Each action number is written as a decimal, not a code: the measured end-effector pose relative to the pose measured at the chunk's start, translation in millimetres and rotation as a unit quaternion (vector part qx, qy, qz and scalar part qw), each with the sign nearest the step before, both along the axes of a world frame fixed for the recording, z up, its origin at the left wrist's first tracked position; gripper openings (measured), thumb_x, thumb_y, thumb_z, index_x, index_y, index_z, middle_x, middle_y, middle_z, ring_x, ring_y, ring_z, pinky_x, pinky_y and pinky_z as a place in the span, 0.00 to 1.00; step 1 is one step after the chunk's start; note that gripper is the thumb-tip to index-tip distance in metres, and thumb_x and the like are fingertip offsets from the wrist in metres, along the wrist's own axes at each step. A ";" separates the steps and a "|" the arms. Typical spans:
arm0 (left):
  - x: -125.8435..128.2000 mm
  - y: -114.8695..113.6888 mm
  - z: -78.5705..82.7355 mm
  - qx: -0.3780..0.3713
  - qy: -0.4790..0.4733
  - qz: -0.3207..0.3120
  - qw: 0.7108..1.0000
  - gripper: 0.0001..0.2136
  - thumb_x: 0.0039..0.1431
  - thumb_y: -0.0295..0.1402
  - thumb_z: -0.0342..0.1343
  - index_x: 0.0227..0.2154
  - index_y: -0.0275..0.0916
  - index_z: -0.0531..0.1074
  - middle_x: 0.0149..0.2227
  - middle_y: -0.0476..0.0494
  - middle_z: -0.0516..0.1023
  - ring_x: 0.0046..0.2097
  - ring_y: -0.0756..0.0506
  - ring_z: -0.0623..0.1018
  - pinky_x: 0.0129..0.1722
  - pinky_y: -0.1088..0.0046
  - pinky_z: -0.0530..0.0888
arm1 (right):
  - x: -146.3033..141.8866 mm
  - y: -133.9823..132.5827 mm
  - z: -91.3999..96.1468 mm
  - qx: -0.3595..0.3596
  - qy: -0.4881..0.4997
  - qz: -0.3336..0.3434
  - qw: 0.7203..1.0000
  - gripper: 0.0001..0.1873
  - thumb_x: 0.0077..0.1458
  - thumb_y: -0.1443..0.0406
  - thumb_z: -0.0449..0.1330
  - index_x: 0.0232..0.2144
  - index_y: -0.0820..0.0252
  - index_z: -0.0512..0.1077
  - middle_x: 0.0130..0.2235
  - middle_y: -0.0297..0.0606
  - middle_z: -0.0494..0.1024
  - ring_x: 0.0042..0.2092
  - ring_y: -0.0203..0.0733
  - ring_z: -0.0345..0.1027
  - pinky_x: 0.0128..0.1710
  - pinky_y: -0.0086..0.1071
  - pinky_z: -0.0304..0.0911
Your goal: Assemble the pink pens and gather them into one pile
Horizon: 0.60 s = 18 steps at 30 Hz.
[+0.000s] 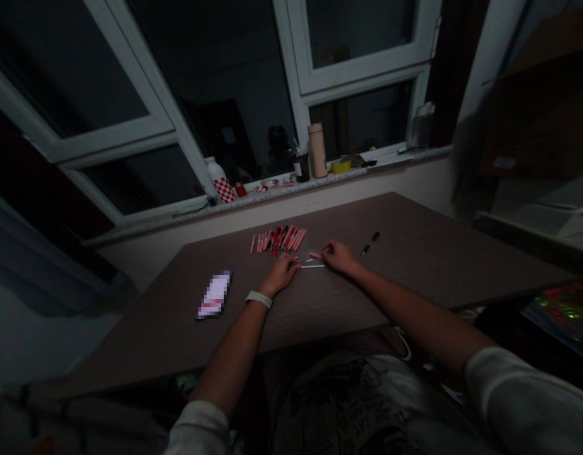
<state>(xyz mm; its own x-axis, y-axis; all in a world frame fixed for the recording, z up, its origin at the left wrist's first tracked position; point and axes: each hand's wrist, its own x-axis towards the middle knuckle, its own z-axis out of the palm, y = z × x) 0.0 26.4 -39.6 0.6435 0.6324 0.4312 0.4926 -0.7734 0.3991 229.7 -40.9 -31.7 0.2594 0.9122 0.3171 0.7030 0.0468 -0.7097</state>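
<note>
Both my hands rest close together on the dark brown wooden table, just below a pile of red and pink pens. My left hand, with a white watch strap on its wrist, pinches the end of a thin white refill. My right hand has a short pink pen barrel at its fingertips. A small white piece lies between the hands. Two black pen parts lie to the right of my right hand.
A phone with a pixelated screen lies to the left on the table. Behind the table, a stone windowsill holds a checkered bottle, a beige flask, a dark jar and small items. Dark windows rise beyond it.
</note>
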 end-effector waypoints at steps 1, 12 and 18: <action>0.0 -0.2 0.1 0.001 0.000 0.000 1.000 0.06 0.61 0.34 0.55 0.36 0.38 0.74 0.42 0.41 0.74 0.48 0.43 0.75 0.50 0.61 0.71 | -0.1 -0.4 0.2 0.000 0.000 0.000 1.000 0.08 0.52 0.66 0.62 0.37 0.61 0.74 0.37 0.39 0.79 0.37 0.37 0.72 0.37 0.26 0.62; 0.5 -0.2 0.8 0.005 0.002 0.001 1.000 0.06 0.61 0.34 0.55 0.36 0.38 0.73 0.42 0.41 0.74 0.47 0.43 0.75 0.50 0.62 0.71 | -1.3 -3.4 3.0 0.003 -0.003 0.003 1.000 0.08 0.53 0.68 0.61 0.37 0.61 0.74 0.39 0.40 0.79 0.39 0.38 0.72 0.39 0.27 0.62; 0.5 -1.5 1.8 0.007 0.002 0.000 1.000 0.06 0.61 0.34 0.55 0.36 0.37 0.73 0.41 0.40 0.74 0.47 0.43 0.75 0.50 0.62 0.71 | -0.4 -4.1 2.7 0.003 -0.007 0.012 1.000 0.09 0.52 0.71 0.61 0.38 0.61 0.74 0.40 0.40 0.80 0.39 0.38 0.72 0.39 0.27 0.62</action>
<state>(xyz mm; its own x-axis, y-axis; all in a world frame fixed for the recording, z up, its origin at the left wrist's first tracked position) 0.5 24.8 -37.8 0.6447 0.6266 0.4379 0.4949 -0.7786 0.3857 229.3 -45.1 -29.0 0.2329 0.9165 0.3253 0.7110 0.0677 -0.6999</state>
